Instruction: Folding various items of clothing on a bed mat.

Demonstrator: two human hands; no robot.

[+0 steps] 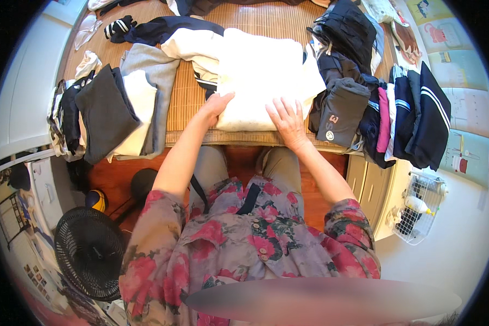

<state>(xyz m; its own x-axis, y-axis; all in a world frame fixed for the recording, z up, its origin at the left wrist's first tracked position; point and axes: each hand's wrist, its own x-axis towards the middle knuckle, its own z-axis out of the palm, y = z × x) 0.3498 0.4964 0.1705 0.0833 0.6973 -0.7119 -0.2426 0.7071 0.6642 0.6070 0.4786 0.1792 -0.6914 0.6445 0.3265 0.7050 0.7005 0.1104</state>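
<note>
A white long-sleeved top [261, 70] lies spread in front of me on the bamboo mat [187, 108]. One sleeve reaches out to the left, and a dark striped band shows beneath it. My left hand [218, 107] has its fingers closed on the near left edge of the top, thumb uppermost. On the near right part of the fabric, my right hand [289, 124] rests flat with fingers spread. A dark navy garment [171, 30] with a striped cuff lies just beyond the left sleeve.
Folded dark grey [106, 114] and white clothes [138, 111] stand in a row at left. Right of me sit a grey folded garment [342, 108], a black jacket [345, 32] and navy striped clothes [432, 114]. A black fan [87, 252] and wire basket [418, 209] are lower.
</note>
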